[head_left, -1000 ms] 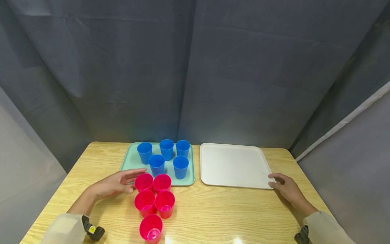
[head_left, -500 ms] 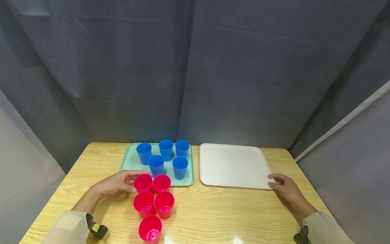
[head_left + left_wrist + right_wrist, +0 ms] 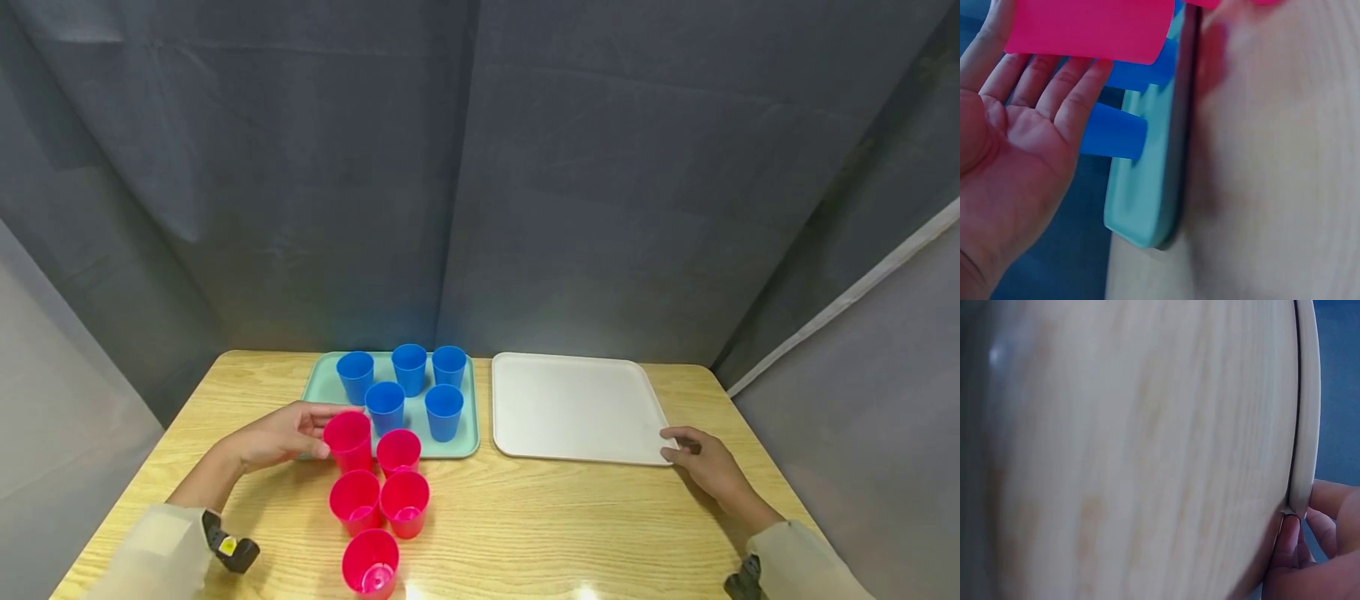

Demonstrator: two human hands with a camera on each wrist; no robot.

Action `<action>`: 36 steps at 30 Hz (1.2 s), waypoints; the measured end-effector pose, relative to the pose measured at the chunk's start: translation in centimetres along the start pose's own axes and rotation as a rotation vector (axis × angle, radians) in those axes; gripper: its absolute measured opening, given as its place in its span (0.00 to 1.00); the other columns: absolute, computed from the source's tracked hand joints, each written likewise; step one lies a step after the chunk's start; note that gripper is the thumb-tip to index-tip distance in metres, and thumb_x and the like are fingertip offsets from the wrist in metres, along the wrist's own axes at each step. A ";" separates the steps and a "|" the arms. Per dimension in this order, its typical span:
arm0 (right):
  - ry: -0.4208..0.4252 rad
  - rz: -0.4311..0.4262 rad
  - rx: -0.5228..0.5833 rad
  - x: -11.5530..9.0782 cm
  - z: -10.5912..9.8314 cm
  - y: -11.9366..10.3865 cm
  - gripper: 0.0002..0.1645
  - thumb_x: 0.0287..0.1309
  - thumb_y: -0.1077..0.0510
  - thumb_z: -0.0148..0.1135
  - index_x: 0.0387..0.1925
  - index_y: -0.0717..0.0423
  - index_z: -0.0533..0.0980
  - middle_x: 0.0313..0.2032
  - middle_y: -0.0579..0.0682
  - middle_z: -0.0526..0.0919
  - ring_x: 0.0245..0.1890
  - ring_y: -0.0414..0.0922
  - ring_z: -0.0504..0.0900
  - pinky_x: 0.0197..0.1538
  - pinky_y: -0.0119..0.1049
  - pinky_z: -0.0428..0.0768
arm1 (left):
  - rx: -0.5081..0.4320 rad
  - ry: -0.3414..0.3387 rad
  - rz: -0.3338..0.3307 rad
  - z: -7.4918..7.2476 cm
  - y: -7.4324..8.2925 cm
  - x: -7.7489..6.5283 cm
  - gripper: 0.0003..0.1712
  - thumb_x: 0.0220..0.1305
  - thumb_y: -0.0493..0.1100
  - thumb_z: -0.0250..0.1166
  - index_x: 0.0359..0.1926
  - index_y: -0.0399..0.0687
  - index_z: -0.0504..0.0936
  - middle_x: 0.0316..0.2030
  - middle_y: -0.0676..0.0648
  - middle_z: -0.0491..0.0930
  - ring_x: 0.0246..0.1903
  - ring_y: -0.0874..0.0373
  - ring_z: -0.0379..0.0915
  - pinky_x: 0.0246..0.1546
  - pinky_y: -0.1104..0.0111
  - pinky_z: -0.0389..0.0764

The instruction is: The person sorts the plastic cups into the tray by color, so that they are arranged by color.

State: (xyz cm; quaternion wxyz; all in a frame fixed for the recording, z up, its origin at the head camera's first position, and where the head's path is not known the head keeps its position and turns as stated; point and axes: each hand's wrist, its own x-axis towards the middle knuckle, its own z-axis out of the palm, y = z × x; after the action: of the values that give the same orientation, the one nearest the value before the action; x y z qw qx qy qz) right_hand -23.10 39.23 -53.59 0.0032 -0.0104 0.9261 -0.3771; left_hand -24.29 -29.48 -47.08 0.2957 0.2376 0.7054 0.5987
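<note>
My left hand [image 3: 273, 437] grips a pinkish-red plastic cup [image 3: 349, 442], thumb on the near side and fingers behind it. In the left wrist view this cup [image 3: 1091, 28] is upheld between thumb and fingers, over the near edge of the mint-green tray [image 3: 1147, 206]. Several matching cups stand upright on the wood table, among them one [image 3: 399, 452] just right of the held cup. Far to the right, my right hand [image 3: 705, 471] pinches the near right corner of a white tray [image 3: 577, 408]; the right wrist view shows thumb and fingers around the tray's rim [image 3: 1309, 425].
On the mint-green tray several blue cups stand upright, one [image 3: 386, 407] close behind the held cup. The white tray lies flat beside it, a narrow gap between. Grey curtains [image 3: 465, 167] enclose the wooden table [image 3: 540, 525] at the back and sides.
The left hand has closed in on the back left pinkish-red cup, taken hold of it and raised it slightly from its place. The right hand stays at the white tray's corner.
</note>
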 end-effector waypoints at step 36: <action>0.008 -0.022 0.014 -0.2 0.6 -1.2 0.27 0.70 0.52 0.66 0.62 0.66 0.77 0.61 0.71 0.76 0.58 0.62 0.76 0.56 0.54 0.78 | -0.090 0.214 0.027 2.8 11.7 12.4 0.41 0.67 0.37 0.70 0.78 0.51 0.65 0.67 0.42 0.76 0.65 0.45 0.73 0.60 0.58 0.80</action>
State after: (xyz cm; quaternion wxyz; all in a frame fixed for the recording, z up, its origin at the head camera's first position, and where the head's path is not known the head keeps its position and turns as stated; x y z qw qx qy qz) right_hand -22.82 37.98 -53.13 -0.0045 -0.0192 0.9233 -0.3835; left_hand -31.35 -16.96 -37.48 0.2210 0.1680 0.7021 0.6558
